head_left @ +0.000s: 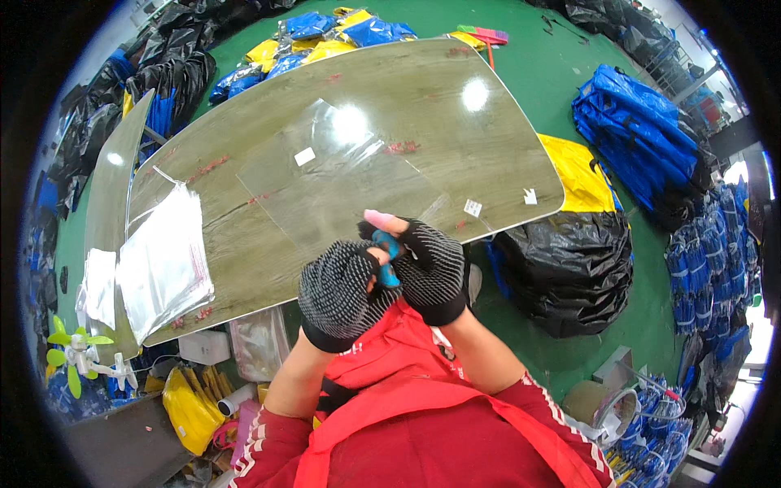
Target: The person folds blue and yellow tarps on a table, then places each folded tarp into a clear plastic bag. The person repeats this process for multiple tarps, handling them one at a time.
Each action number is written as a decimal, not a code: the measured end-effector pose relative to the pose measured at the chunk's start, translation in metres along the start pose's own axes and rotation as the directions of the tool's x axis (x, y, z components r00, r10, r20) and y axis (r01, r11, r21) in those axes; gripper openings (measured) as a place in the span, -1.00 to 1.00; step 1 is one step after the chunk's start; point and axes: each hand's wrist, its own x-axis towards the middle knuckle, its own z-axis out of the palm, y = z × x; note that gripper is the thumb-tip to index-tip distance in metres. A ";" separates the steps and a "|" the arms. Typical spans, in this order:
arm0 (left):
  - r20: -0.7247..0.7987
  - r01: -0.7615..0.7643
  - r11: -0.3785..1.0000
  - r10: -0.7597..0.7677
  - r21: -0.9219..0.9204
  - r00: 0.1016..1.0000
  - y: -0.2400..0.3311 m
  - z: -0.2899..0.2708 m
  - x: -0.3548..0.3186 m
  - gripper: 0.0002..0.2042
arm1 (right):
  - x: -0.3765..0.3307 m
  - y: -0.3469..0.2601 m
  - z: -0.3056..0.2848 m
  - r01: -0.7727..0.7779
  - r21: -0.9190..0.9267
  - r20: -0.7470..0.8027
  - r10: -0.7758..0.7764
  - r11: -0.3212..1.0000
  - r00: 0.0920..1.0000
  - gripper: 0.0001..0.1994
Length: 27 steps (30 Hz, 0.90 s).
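In front of my chest, at the table's near edge, my left hand (340, 289) and my right hand (433, 264) meet. Both wear black gloves with pale dots and bare fingertips. A small blue thing (387, 276) is pinched between them; its kind is mostly hidden by the fingers. Just beyond the hands, a transparent plastic bag (301, 191) lies flat on the wood-patterned table (455, 106). A small white label (304, 156) rests on it, and another printed label (473, 208) lies to the right of the hands.
A stack of transparent bags (167, 264) covers the table's left end. Blue and yellow packed bundles (325, 37) lie on the floor past the far edge. At the right stand a black bundle (565, 276) and a large blue one (634, 134). A small green fan (77, 354) is at lower left.
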 end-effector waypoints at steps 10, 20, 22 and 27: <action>0.348 0.086 0.956 0.017 -0.280 0.937 -0.060 0.058 0.013 -0.64 | -0.022 0.054 -0.094 -0.046 -0.391 -0.521 -0.180 0.919 0.834 -0.85; 0.064 0.387 0.493 -0.677 0.779 0.733 -0.316 0.079 0.014 -0.34 | -0.075 0.296 -0.365 -0.579 -0.812 -0.481 0.478 0.072 0.735 -0.37; 0.042 0.441 0.442 -0.741 0.781 0.670 -0.325 0.074 0.015 -0.32 | -0.074 0.305 -0.353 -0.450 -0.886 -0.326 0.547 0.107 0.771 -0.40; 0.069 0.329 0.688 -0.483 0.646 0.873 -0.305 0.067 0.008 -0.35 | -0.041 0.262 -0.352 -0.438 -0.897 -0.393 0.341 0.064 0.854 -0.57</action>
